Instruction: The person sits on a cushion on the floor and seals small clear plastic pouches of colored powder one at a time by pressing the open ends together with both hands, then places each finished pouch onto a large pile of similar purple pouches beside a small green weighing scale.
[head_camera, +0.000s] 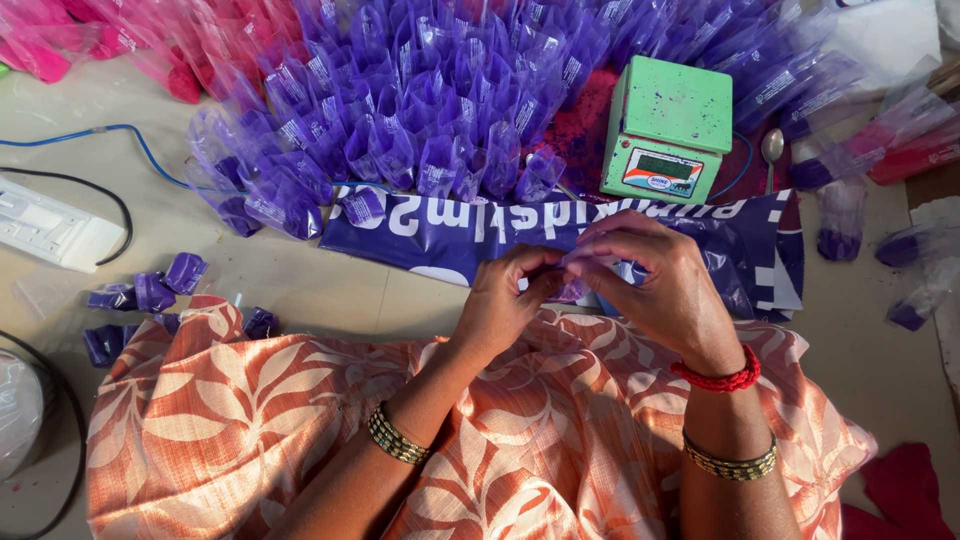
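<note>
A wide mass of filled purple pouches (400, 110) stands packed together along the far edge of the floor area, with pink pouches (60, 40) at the far left corner and a purple printed sheet (440, 225) laid in front of them. On that sheet, toward the right, sits a green weighing scale (668, 130) with a spoon (772, 148) beside it. Nearer the person, an orange leaf-patterned cloth (230, 410) covers the lap, and a few folded purple packets (150, 292) lie near the left edge. Both hands meet just above the near edge of the sheet: the left hand (505, 300) and right hand (660, 280) pinch one small purple pouch (578, 275) between fingertips, each grip closed tight on it, the pouch mostly hidden by the fingers. It looks likely that a loose pinch could let the pouch mouth slip and spill purple powder onto the cloth, since powder already stains the scale.
</note>
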